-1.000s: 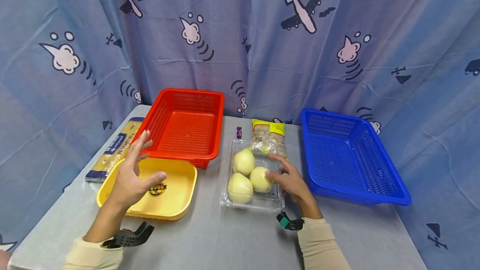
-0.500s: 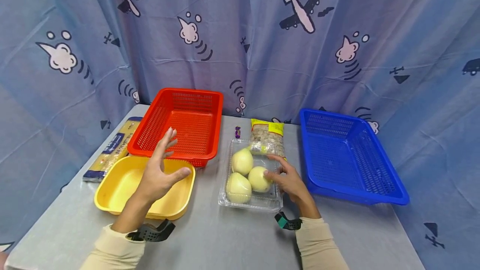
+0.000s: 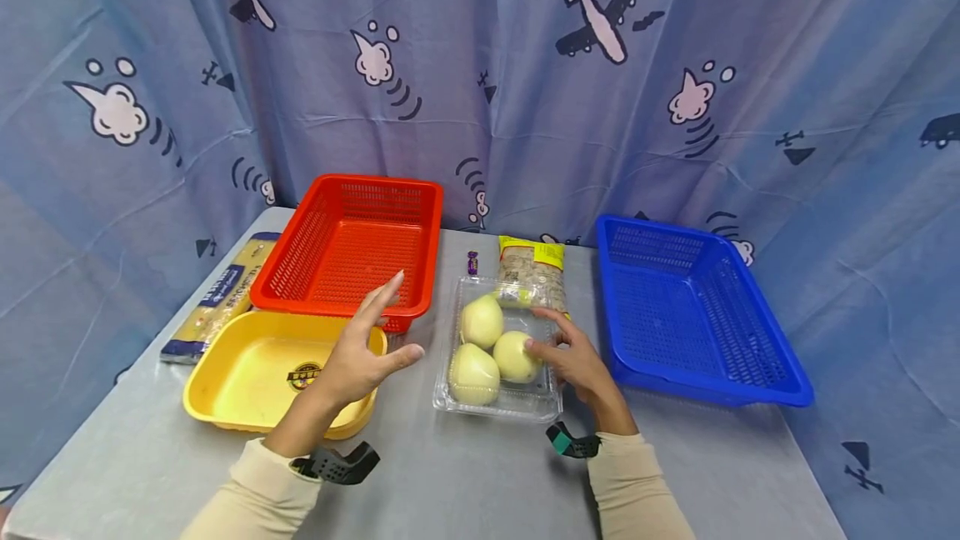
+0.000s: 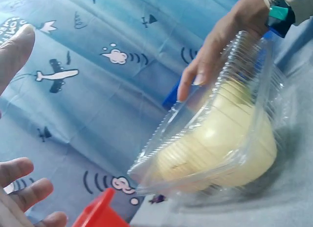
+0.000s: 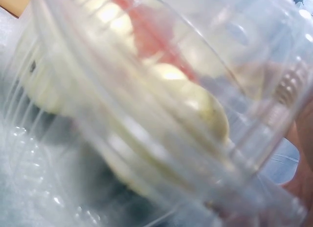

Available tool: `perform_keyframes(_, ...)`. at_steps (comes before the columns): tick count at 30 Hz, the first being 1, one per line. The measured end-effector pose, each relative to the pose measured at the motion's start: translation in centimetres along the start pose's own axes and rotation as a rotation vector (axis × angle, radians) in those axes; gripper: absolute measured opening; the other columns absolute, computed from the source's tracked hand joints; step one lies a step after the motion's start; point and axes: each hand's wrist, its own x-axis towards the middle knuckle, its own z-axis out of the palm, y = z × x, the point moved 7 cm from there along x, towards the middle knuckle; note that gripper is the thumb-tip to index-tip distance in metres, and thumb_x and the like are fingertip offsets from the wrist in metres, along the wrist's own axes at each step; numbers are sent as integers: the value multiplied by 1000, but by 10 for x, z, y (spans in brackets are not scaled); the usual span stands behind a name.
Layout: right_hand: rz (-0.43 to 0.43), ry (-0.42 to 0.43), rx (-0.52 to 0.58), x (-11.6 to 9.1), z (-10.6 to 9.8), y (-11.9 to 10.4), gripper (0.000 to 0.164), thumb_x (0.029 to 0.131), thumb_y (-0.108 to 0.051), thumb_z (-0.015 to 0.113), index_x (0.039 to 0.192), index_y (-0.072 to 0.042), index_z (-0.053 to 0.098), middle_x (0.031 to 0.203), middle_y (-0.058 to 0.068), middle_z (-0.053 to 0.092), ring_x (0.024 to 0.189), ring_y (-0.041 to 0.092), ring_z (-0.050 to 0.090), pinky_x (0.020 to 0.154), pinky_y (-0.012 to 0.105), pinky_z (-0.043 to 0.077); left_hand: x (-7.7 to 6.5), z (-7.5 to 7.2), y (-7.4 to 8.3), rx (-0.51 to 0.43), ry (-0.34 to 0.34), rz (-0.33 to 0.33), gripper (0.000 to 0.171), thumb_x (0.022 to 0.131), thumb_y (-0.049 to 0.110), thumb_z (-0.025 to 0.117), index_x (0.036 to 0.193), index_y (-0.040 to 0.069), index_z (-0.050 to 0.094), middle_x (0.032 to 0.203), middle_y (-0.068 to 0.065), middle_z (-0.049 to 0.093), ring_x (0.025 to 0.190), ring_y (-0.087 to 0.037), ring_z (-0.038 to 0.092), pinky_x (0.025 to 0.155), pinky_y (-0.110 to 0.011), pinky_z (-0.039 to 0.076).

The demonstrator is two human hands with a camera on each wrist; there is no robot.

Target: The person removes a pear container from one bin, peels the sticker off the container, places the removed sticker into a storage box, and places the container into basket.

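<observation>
A clear plastic clamshell box [image 3: 498,411] with three pale yellow pears [image 3: 475,373] stands on the grey table, and it also fills much of both wrist views. My right hand [image 3: 577,361] holds the box at its right side, thumb over the lid and fingers bent at the edge. In the left wrist view the right hand's fingertips [image 4: 198,78] lie at the lid's far edge. My left hand [image 3: 367,357] hovers left of the box, thumb and fingers spread, holding nothing. Behind it is the yellow tray [image 3: 247,373]. Plastic glare blurs the right wrist view.
A red basket [image 3: 435,248] stands behind the yellow tray, beside a long pasta packet [image 3: 225,290]. Behind the box are a yellow-topped bag [image 3: 536,261] and a small purple-wrapped candy [image 3: 472,263]. A blue basket [image 3: 690,390] stands right. A patterned curtain [image 3: 480,90] closes off the back.
My left hand has moved right, from over the yellow tray towards the box, fingers still spread. The right hand and the box have stayed in place.
</observation>
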Motion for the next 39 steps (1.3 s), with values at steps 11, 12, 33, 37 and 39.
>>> perform_keyframes(11,-1,4,10,-2,-1,-1,63,86,-22,75,142,-18,48,91,16,44,54,17,41,42,27,40,11,33,-13,11,-79,-37,85,83,26,77,153,24,30,151,-8,32,133,-33,35,101,-60,32)
perform_keyframes(12,-4,2,8,-1,-1,-1,63,86,-22,75,142,-18,47,91,16,44,54,17,41,41,27,39,11,37,-14,24,-87,-41,85,83,28,77,153,25,30,152,-8,31,135,-33,33,102,-61,30)
perform_keyframes(33,-33,20,-2,-2,-3,-4,61,85,-20,75,140,-17,50,90,17,44,57,18,42,42,26,39,32,84,-45,231,-171,-270,86,81,52,72,153,34,27,156,-17,19,138,-44,22,99,-69,25)
perform_keyframes(37,-22,21,4,-3,-2,-3,61,85,-20,76,140,-20,51,90,17,45,55,17,42,41,26,39,33,89,-49,255,-171,-290,85,81,50,73,153,32,30,156,-21,16,137,-46,22,100,-68,26)
perform_keyframes(39,-16,19,6,-3,-1,-2,61,84,-21,76,140,-20,50,90,16,45,54,17,42,41,27,39,33,90,-49,267,-171,-298,86,81,50,73,153,31,31,156,-23,15,137,-47,22,100,-67,26)
